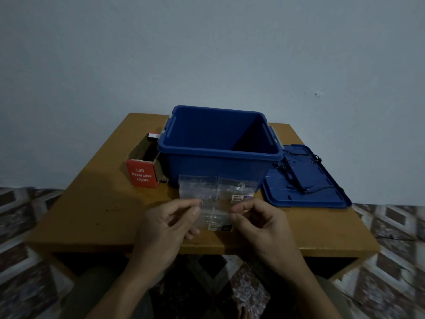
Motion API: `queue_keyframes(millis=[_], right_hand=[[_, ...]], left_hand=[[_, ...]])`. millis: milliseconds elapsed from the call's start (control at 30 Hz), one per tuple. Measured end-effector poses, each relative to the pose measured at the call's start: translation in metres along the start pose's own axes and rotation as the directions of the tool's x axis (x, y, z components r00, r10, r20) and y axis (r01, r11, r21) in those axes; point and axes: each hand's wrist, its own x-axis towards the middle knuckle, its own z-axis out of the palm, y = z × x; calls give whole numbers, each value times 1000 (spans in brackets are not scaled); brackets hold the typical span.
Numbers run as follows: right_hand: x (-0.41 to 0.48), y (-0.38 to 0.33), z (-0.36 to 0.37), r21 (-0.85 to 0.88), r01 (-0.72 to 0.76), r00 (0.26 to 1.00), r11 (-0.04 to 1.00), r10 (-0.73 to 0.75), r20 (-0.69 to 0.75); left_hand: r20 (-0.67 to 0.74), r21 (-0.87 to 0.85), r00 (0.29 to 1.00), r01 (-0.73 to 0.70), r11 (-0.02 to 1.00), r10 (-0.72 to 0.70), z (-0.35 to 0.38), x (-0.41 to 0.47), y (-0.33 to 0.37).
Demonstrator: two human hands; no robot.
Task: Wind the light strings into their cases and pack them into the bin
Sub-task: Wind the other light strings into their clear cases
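1. Centrally, fingertips [196, 211] of the left hand [165, 226] pinch the left edge of a clear pouch [216, 219]. The other fingers curl loosely beneath.
2. Right hand [264, 224]: thumb and forefinger pinch the pouch's right edge. The pouch is spread between both hands over the front edge of the table [92, 203].
3. Pouch: judged very light, a thin, limp, slick film that would crumple rather than break. It is best held by its edges or mouth, to keep it open for a coil.
4. Two more pouches [199, 187] show just behind it, in front of the bin. Whether they are joined to it or lie on the table cannot be told.
5. Bin [218, 155]: blue and open, at the table's rear centre, its interior in shadow.
6. Lid [322, 192]: at the table's right edge, just beside the bin. A black string [289, 173] lies loose on it, not yet wound. The string is judged light, floppy, prone to tangling and vulnerable to sharp bends, so take it near one end and coil it loosely.
7. Box [141, 176]: red and open, just beside the bin's left wall.
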Motion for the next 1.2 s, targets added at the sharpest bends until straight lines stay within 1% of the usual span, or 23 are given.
queue_keyframes(millis=[100, 200, 267, 333, 433, 500, 567, 667, 800, 867, 967, 1033, 1100, 1200], right_hand=[[2, -2, 2, -12, -24, 1000, 1000, 24, 4], [8, -4, 2, 31, -156, 988, 987, 155, 23], [13, -5, 6, 81, -248, 969, 965, 247, 26], [16, -6, 12, 116, -296, 955, 948, 297, 10], [16, -9, 16, 65, -259, 966, 964, 260, -2], [14, -10, 14, 59, -225, 974, 972, 226, 5], [11, -10, 11, 88, -225, 974, 970, 223, 28], [10, -8, 10, 99, -250, 968, 963, 246, 48], [16, -9, 10, 115, -316, 948, 942, 308, 86], [16, -10, 7, 91, -322, 944, 942, 313, 103], [14, -13, 3, 7, -276, 955, 961, 273, 114], [13, -15, 4, 16, -257, 963, 966, 254, 95], [11, -15, 6, 49, -254, 967, 966, 253, 35], [7, -15, 8, 85, -257, 966, 963, 259, -11]], left_hand=[[-13, -25, 1000, 28, 999, -28, 3, 2, 2], [-38, -64, 994, 104, 993, -106, 6, 2, 4], [-37, -76, 990, 130, 989, -133, 7, 3, 5], [-43, -60, 988, 145, 988, -148, 9, 4, 6], [-58, -56, 982, 177, 983, -180, 9, 5, 8], [-23, -71, 982, 188, 980, -190, 9, 3, 10], [13, -63, 980, 200, 978, -199, 8, 2, 11], [36, -48, 969, 246, 968, -244, 6, 4, 14], [67, -149, 937, 350, 925, -344, 6, 12, 18], [66, -144, 931, 365, 920, -359, 7, 14, 19], [72, -109, 932, 361, 926, -355, 6, 17, 17], [79, -133, 931, 365, 922, -357, 4, 17, 17], [89, -167, 927, 375, 912, -365, 4, 14, 19], [32, -138, 930, 366, 920, -365, 7, 8, 20]])
